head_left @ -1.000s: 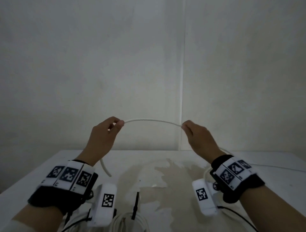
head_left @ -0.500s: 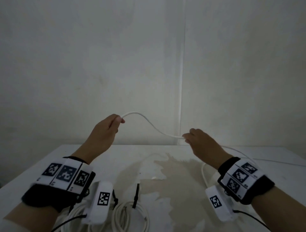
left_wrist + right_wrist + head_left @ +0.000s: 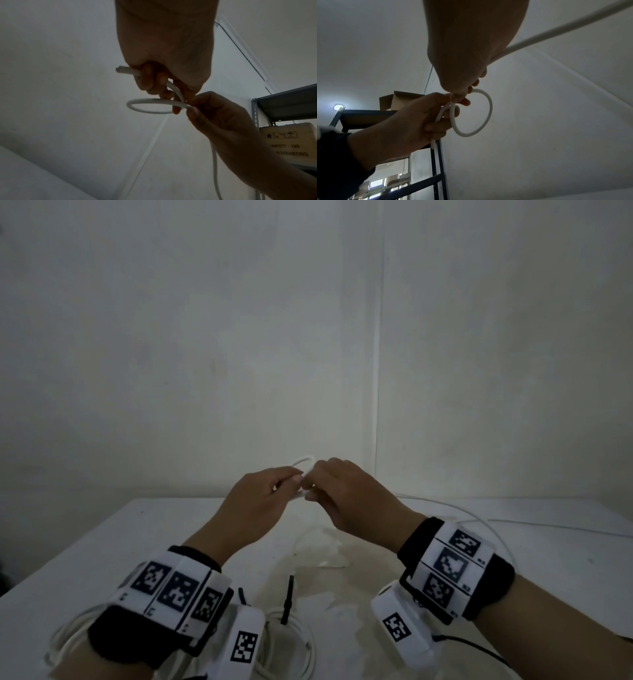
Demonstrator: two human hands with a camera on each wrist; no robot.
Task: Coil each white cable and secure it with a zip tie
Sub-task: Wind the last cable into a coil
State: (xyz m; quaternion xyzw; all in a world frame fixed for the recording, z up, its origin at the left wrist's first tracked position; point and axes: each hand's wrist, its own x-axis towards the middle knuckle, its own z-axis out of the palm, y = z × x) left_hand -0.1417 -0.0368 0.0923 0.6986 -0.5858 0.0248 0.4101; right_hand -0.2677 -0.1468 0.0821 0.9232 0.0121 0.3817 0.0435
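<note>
Both hands are raised above the white table [image 3: 102,559] and meet at its middle. My left hand [image 3: 294,479] grips the end of a white cable [image 3: 303,459], whose tip sticks out of the fist [image 3: 126,70]. My right hand [image 3: 311,492] pinches the same cable where it crosses itself, closing one small loop [image 3: 145,106] that also shows in the right wrist view [image 3: 488,112]. From my right hand the rest of the cable [image 3: 556,31] trails away to the right over the table [image 3: 479,520].
Near the front edge lie coiled white cables [image 3: 298,642], one with a black zip tie [image 3: 289,597] standing up; another coil [image 3: 61,642] lies partly under my left wrist. A metal shelf [image 3: 283,101] with cardboard boxes [image 3: 288,142] stands off to the side.
The hands were apart with the cable stretched between them. Now they have come together and the stretch has folded into a small loop.
</note>
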